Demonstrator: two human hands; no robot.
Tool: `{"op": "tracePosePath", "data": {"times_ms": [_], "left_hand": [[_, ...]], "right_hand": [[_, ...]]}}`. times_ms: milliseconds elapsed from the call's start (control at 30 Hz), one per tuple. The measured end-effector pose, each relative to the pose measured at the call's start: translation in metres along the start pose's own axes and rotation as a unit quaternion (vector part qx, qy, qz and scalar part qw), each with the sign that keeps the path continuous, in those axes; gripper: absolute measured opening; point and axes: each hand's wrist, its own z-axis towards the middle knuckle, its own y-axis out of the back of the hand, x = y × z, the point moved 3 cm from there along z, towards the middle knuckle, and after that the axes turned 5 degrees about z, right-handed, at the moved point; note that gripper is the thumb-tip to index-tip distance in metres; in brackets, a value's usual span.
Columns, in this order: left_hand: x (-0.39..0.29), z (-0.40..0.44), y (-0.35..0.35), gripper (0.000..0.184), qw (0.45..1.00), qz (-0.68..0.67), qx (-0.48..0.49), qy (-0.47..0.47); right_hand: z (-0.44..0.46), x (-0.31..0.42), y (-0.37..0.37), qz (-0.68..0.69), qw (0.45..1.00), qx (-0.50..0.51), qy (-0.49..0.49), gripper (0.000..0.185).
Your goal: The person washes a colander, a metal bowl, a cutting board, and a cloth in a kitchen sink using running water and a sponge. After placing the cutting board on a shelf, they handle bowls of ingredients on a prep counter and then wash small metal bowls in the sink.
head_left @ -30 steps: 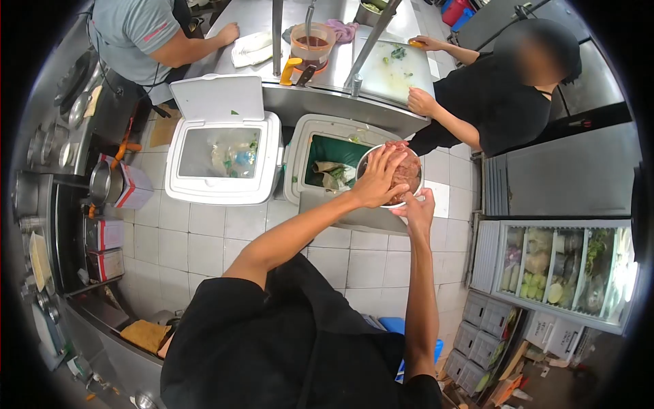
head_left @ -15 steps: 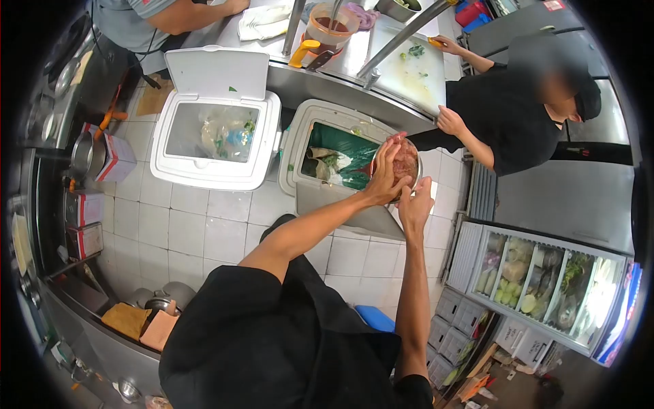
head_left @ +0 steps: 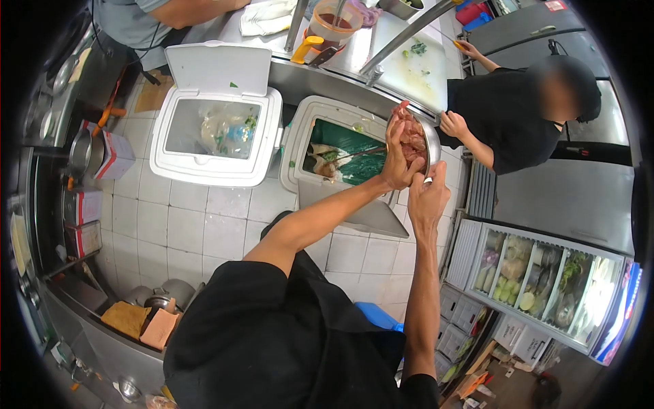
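Observation:
A metal bowl (head_left: pixel 432 143) of raw meat (head_left: pixel 411 140) is tipped steeply to the left above the edge of an open waste bin (head_left: pixel 294 140). My left hand (head_left: pixel 396 160) lies with stretched fingers along the meat at the bowl's lower side. The fingers of my right hand (head_left: pixel 429 198) are closed on the bowl's near rim. A thin reddish stream of liquid (head_left: pixel 357 153) runs from the bowl into the bin, which has a green liner (head_left: pixel 364 174) and scraps inside. The bowl's underside is mostly hidden.
A second open bin (head_left: pixel 161 146) stands to the left. Ahead is a steel counter with a cutting board (head_left: pixel 402 71), a tub of brown liquid (head_left: pixel 330 31) and a yellow-handled tool (head_left: pixel 305 48). A co-worker in black (head_left: pixel 504 116) stands right. A glass-front fridge (head_left: pixel 545 279) is at lower right.
The bowl has moved right and tipped further left, and liquid now streams into the bin. My left hand has shifted along the meat's lower side; my right hand has moved right with the bowl.

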Motion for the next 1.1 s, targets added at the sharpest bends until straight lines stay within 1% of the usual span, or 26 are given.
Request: {"op": "tracePosePath", "data": {"times_ms": [133,200,233,267,300,333,433,467,533,567,600,633,667,700,733,800,867,900,933,967,1000,1033,1067,1100], "left_hand": [[-0.004,0.006,0.007,0.087,0.999,0.020,-0.001,-0.026],[-0.003,0.007,0.014,0.085,0.996,0.069,0.042,-0.048],[-0.011,0.009,0.020,0.078,0.994,0.078,0.052,-0.052],[-0.015,0.006,0.024,0.078,0.994,0.062,0.067,-0.062],[-0.017,0.004,0.025,0.075,0.988,0.096,0.103,-0.060],[-0.020,0.001,0.026,0.072,0.980,0.128,0.143,-0.060],[-0.056,0.010,0.022,0.064,0.953,0.149,0.238,-0.112],[-0.072,0.015,0.015,0.061,0.937,0.151,0.285,-0.136],[-0.095,0.012,0.000,0.058,0.890,0.163,0.374,-0.203],[-0.119,0.011,-0.011,0.059,0.867,0.144,0.421,-0.223],[-0.140,0.002,-0.019,0.061,0.834,0.189,0.473,-0.213],[-0.164,-0.005,-0.031,0.065,0.838,0.121,0.488,-0.212],[-0.184,-0.018,-0.033,0.065,0.841,0.105,0.475,-0.235],[-0.186,-0.033,-0.036,0.065,0.864,0.088,0.431,-0.244],[-0.190,-0.045,-0.041,0.063,0.869,0.074,0.433,-0.225],[-0.220,-0.067,-0.055,0.054,0.882,0.034,0.429,-0.195],[-0.230,-0.096,-0.070,0.051,0.896,-0.002,0.424,-0.134],[-0.233,-0.115,-0.079,0.049,0.897,-0.053,0.433,-0.079],[-0.229,-0.135,-0.086,0.050,0.889,-0.085,0.444,-0.077],[-0.227,-0.162,-0.096,0.049,0.876,-0.065,0.473,-0.071],[-0.223,-0.181,-0.101,0.049,0.861,-0.042,0.503,-0.066],[-0.217,-0.204,-0.105,0.048,0.827,0.016,0.559,-0.052],[-0.200,-0.230,-0.109,0.046,0.809,0.023,0.584,-0.063],[-0.176,-0.254,-0.110,0.047,0.781,0.027,0.620,-0.064]], "right_hand": [[-0.003,0.006,0.003,0.038,0.999,-0.020,-0.015,0.012],[-0.005,-0.012,-0.003,0.083,0.994,-0.064,-0.021,0.014],[-0.009,-0.036,-0.012,0.135,0.987,-0.079,-0.046,0.016],[-0.013,-0.042,-0.010,0.133,0.984,-0.101,-0.053,0.016],[-0.018,-0.049,-0.013,0.213,0.968,-0.096,-0.095,0.017],[-0.024,-0.056,-0.016,0.293,0.942,-0.096,-0.134,0.019],[-0.049,-0.094,-0.018,0.411,0.873,-0.089,-0.248,0.024],[-0.059,-0.109,-0.021,0.473,0.829,-0.090,-0.284,0.025],[-0.082,-0.119,-0.023,0.547,0.768,-0.156,-0.295,0.030],[-0.100,-0.125,-0.021,0.584,0.722,-0.174,-0.328,0.030],[-0.117,-0.129,-0.016,0.623,0.688,-0.193,-0.318,0.032],[-0.133,-0.136,-0.010,0.643,0.669,-0.200,-0.316,0.030],[-0.153,-0.133,0.010,0.655,0.656,-0.231,-0.296,0.028],[-0.168,-0.141,0.019,0.649,0.661,-0.265,-0.268,0.027],[-0.188,-0.135,0.047,0.623,0.676,-0.284,-0.274,0.025],[-0.235,-0.153,0.077,0.604,0.668,-0.331,-0.283,0.025],[-0.292,-0.162,0.115,0.592,0.645,-0.389,-0.286,0.025],[-0.323,-0.165,0.133,0.586,0.634,-0.413,-0.290,0.024],[-0.357,-0.170,0.146,0.571,0.628,-0.442,-0.289,0.025],[-0.396,-0.180,0.167,0.554,0.623,-0.470,-0.292,0.025],[-0.435,-0.180,0.190,0.540,0.604,-0.515,-0.280,0.025],[-0.478,-0.179,0.212,0.524,0.583,-0.560,-0.268,0.024],[-0.520,-0.177,0.236,0.492,0.573,-0.587,-0.291,0.023],[-0.565,-0.179,0.255,0.465,0.551,-0.630,-0.290,0.023]]}}
